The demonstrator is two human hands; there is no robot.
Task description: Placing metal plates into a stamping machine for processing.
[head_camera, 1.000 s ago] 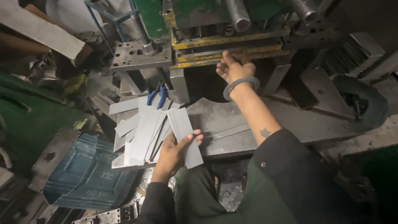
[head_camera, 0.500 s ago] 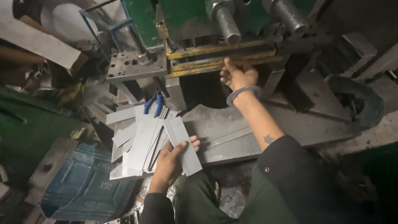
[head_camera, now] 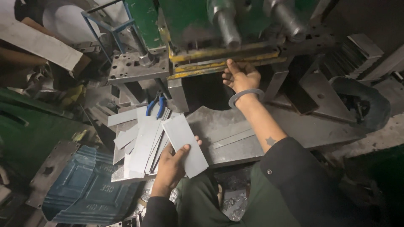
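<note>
The left hand (head_camera: pixel 173 164) grips a flat grey metal strip (head_camera: pixel 184 144) at 7 o'clock, beside a pile of strips (head_camera: pixel 139 145). The right hand (head_camera: pixel 240 77), fingers curled, reaches into the green press's yellow-edged slot (head_camera: pixel 219 64) at 12 o'clock.

This is a metalworking shop, dim and grimy. At twelve o'clock stands a heavy green press (head_camera: pixel 185 19) with steel columns (head_camera: pixel 225 25) and a yellow-edged die slot (head_camera: pixel 219 63). Grey sheet-metal strips (head_camera: pixel 147 143) lie fanned at nine o'clock on a worn steel bed plate (head_camera: pixel 235 138), with blue-handled pliers (head_camera: pixel 155 107) beside them. A stack of cut plates (head_camera: pixel 357 52) sits at two o'clock, and a blue stamped panel (head_camera: pixel 88 189) lies at eight o'clock among scrap.
</note>
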